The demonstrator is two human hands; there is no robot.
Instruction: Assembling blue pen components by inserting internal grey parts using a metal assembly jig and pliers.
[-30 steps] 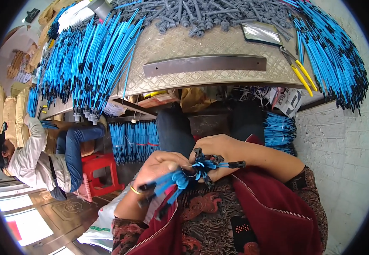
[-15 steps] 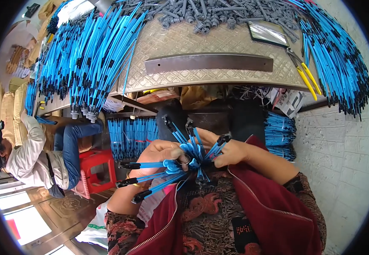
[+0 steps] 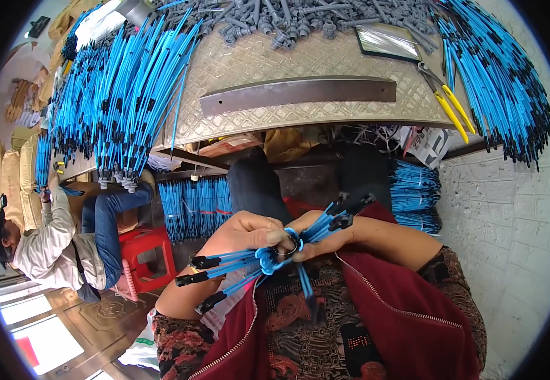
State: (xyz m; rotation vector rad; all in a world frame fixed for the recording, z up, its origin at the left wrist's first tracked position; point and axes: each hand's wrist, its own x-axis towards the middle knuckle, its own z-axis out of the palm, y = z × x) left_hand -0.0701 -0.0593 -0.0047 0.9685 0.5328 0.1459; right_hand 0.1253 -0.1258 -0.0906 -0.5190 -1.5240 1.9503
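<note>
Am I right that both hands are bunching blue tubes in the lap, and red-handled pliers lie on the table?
Not quite: in the head view the pliers have yellow handles, not red. Both the left hand and right hand do bunch blue tubes, and the pliers lie on the table.

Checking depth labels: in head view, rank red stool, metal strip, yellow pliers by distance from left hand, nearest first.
From left hand:
1. Red stool, just to its left, on the floor.
2. Metal strip, above it, on the table.
3. Yellow pliers, far upper right, at the table's edge.
</note>
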